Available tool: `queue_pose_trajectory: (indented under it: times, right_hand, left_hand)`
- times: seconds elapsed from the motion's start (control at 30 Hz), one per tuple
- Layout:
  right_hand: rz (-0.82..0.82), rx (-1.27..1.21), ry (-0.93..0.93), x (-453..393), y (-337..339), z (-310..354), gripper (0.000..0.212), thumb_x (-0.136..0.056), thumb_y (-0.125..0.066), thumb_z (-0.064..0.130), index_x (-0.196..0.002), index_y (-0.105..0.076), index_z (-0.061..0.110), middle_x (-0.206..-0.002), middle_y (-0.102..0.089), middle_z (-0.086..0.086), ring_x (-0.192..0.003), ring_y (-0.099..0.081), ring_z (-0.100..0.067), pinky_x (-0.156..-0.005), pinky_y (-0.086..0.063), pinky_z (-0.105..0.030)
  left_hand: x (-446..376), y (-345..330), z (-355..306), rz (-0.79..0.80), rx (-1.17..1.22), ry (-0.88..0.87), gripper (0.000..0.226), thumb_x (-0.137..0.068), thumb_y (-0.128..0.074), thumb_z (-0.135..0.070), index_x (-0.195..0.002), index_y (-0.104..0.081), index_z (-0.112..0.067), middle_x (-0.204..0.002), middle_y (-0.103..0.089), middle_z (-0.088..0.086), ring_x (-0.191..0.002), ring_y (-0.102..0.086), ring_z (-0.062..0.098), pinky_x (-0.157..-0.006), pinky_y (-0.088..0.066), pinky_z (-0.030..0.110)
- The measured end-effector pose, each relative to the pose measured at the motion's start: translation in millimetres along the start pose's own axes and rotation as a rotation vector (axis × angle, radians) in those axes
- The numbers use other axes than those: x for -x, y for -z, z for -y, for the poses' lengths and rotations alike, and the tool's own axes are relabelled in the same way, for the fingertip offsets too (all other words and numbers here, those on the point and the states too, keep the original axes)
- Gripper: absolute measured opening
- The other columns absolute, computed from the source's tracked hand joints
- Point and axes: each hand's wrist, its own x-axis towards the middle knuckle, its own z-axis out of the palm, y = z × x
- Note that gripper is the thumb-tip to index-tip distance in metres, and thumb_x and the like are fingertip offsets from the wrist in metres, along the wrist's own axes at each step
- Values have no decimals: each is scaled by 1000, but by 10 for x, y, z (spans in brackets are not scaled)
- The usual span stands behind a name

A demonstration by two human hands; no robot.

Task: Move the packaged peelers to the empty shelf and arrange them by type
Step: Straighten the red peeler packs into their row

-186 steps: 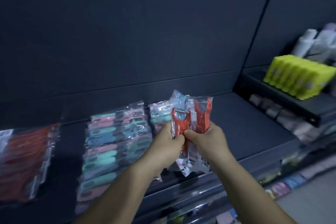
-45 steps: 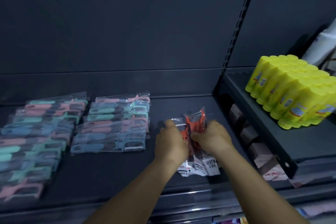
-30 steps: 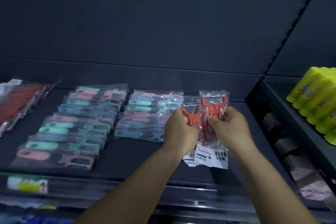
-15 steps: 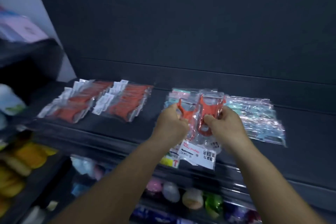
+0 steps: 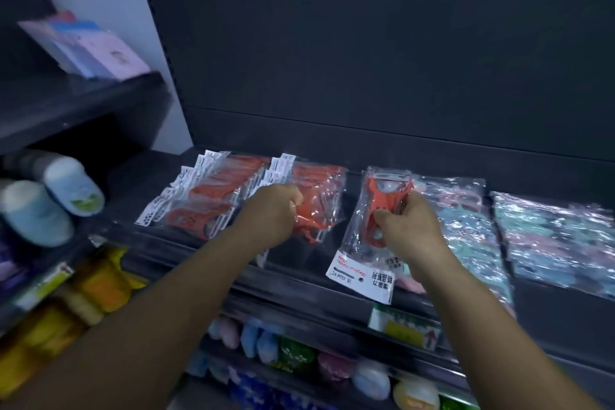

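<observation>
Two rows of packaged red peelers lie on the dark shelf [image 5: 326,256], one row [image 5: 199,200] at the left and a second row [image 5: 316,190] beside it. My left hand [image 5: 273,210] grips a red peeler packet [image 5: 312,220] at the near end of the second row. My right hand [image 5: 409,226] holds another red peeler packet [image 5: 376,230] above the shelf, just right of that row. Pastel peeler packets [image 5: 466,226] lie to the right, partly hidden by my right hand.
More pastel packets [image 5: 552,240] cover the shelf's right part. A side shelf at the left carries pink and blue packs [image 5: 86,46] and white-blue bottles [image 5: 43,206]. Yellow goods [image 5: 66,309] and coloured round items [image 5: 299,356] fill the lower shelves. A price label [image 5: 402,326] sits on the front rail.
The view swung left to the red peeler rows. My hands split apart: the left one carried one red packet to the second row, the right one keeps the other packet.
</observation>
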Motion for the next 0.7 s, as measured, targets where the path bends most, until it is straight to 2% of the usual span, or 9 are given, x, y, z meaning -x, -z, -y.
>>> queue_pose_trajectory:
  times: [0.1, 0.27, 0.37, 0.43, 0.5, 0.6, 0.63, 0.7]
  right_hand:
    - [4, 11, -21, -212, -170, 49, 12, -91, -53, 15, -102, -51, 13, -90, -64, -8, -74, -62, -22, -65, -52, -36]
    - [-19, 37, -56, -444, -370, 104, 16, -88, -54, 15, -103, -52, 13, -94, -66, -9, -82, -66, -28, -76, -56, -48]
    - [-22, 23, -82, -479, -430, 110, 15, -89, -53, 14, -105, -53, 13, -94, -65, -7, -82, -67, -26, -75, -57, -46]
    - [-35, 10, -96, -468, -462, 108, 14, -90, -52, 13, -104, -53, 13, -93, -65, -7, -80, -66, -24, -72, -57, -44]
    - [-66, -28, -117, -420, -497, 115, 12, -91, -53, 13, -102, -53, 14, -93, -65, -7, -80, -66, -24, -71, -57, -42]
    - [-146, -76, -139, -306, -564, 149, 7, -89, -54, 13, -95, -54, 17, -92, -66, -7, -82, -67, -26, -77, -57, -46]
    - [-171, -100, -134, -254, -593, 170, 7, -89, -54, 12, -91, -53, 18, -92, -67, -8, -82, -67, -26, -76, -57, -45]
    - [-217, -151, -104, -140, -674, 221, 11, -90, -55, 11, -87, -53, 22, -91, -67, -7, -80, -68, -24, -72, -58, -40]
  left_hand:
    - [-206, -5, 184, 112, -159, -103, 27, -92, -50, -6, -99, -70, -23, -109, -68, -1, -96, -62, 19, -84, -50, 30]
    - [-466, -128, 376, 236, -244, -183, 21, -92, -54, -11, -98, -71, -22, -107, -68, 0, -92, -61, 18, -84, -49, 31]
    - [-571, -189, 460, 284, -264, -189, 27, -90, -55, -7, -106, -70, -23, -113, -67, 1, -96, -63, 18, -85, -50, 31]
    - [-609, -210, 489, 321, -331, -216, 24, -90, -56, -8, -105, -69, -21, -113, -65, 3, -96, -62, 20, -84, -50, 30]
    - [-628, -193, 518, 290, -381, -273, 21, -89, -59, -14, -108, -67, -17, -118, -61, 5, -105, -57, 22, -92, -49, 35]
    - [-592, -55, 464, 194, -273, -333, 41, -90, -61, -26, -129, -54, -17, -133, -51, 5, -128, -41, 23, -110, -34, 37]
    - [-566, 13, 411, 185, -159, -335, 43, -92, -59, -29, -133, -51, -18, -133, -52, 4, -126, -44, 22, -109, -34, 35]
    - [-495, 100, 284, 283, 112, -299, 46, -94, -55, -34, -137, -47, -19, -128, -58, 0, -114, -55, 15, -102, -42, 30]
